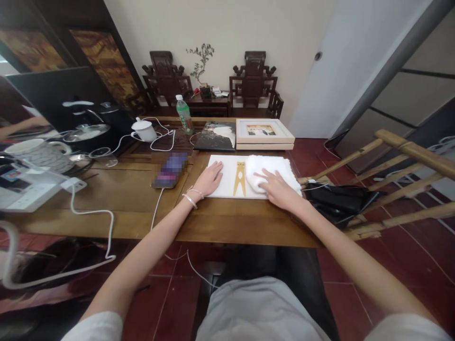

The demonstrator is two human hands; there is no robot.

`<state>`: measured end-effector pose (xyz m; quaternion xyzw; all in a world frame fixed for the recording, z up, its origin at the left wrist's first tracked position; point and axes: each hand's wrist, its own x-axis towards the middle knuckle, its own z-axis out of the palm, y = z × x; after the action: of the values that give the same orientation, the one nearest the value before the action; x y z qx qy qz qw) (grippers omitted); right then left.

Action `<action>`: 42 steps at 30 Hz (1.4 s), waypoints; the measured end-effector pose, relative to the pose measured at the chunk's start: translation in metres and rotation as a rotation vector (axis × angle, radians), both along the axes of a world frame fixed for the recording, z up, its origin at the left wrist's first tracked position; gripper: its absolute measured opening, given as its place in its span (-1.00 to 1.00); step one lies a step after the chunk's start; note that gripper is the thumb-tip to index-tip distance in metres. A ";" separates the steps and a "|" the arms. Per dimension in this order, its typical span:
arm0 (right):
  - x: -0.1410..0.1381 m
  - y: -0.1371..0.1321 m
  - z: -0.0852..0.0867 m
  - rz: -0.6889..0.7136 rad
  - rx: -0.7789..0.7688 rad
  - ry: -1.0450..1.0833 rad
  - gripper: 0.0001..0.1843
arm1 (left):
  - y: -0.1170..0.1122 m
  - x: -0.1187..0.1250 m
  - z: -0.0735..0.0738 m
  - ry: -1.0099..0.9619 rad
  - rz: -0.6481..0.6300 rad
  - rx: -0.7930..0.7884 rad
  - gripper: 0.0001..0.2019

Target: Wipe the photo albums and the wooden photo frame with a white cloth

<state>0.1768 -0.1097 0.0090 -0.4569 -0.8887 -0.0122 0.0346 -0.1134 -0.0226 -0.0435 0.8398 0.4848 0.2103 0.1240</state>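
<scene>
A white board lies flat on the wooden table, with a gold clothespin-shaped figure on it. My left hand rests flat on the board's left edge, fingers stretched out; bracelets circle its wrist. My right hand presses a folded white cloth onto the right part of the board, fingers spread over it.
A phone on a white cable lies left of the board. Behind stand two stacked picture frames, a dark book, a green bottle and a white cup. A bamboo chair stands at the right, a power strip at the left.
</scene>
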 end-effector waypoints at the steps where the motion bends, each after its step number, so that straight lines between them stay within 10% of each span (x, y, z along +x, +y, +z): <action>1: 0.001 -0.015 0.000 0.022 -0.001 -0.002 -0.40 | 0.000 0.000 0.000 0.002 -0.002 -0.002 -0.47; 7: 0.002 -0.064 0.006 0.083 -0.036 -0.005 -0.37 | -0.001 0.002 0.002 -0.001 -0.002 -0.011 -0.47; 20: -0.046 0.047 0.020 -0.120 -0.069 0.026 -0.31 | 0.001 -0.004 -0.001 -0.003 -0.022 -0.054 -0.44; 32: -0.074 -0.050 0.013 0.080 -0.066 -0.074 -0.37 | -0.002 -0.001 0.001 0.009 -0.015 -0.043 -0.44; 42: -0.084 0.052 0.019 -0.033 -0.101 -0.060 -0.30 | -0.001 -0.004 0.002 0.010 -0.036 -0.051 -0.45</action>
<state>0.0926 -0.0572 0.0285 -0.4722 -0.8812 0.0182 -0.0153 -0.1179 -0.0231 -0.0420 0.8459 0.4757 0.1915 0.1467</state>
